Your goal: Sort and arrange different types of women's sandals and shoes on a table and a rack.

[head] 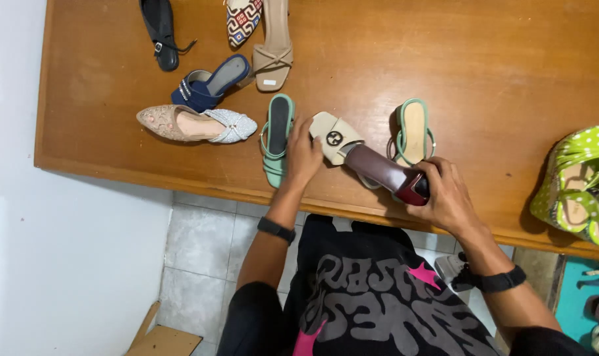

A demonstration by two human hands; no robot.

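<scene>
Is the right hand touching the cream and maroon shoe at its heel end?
Touching. The head view shows the right hand wrapped around the heel end of the cream and maroon shoe, its fingers curled over the maroon part with no gap visible.

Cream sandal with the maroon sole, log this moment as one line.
left hand: on cream sandal toe | right hand: gripping its heel | mint sandals either side | surface: wooden table

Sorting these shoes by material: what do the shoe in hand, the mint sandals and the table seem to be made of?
Shoe in hand: cream upper looks like matte leather or faux leather with a metal ring; its maroon insole is glossy, catching light. Mint sandals: smooth straps, probably synthetic leather, with thin metal rings. Table: varnished wood, with visible grain and soft sheen.
</scene>
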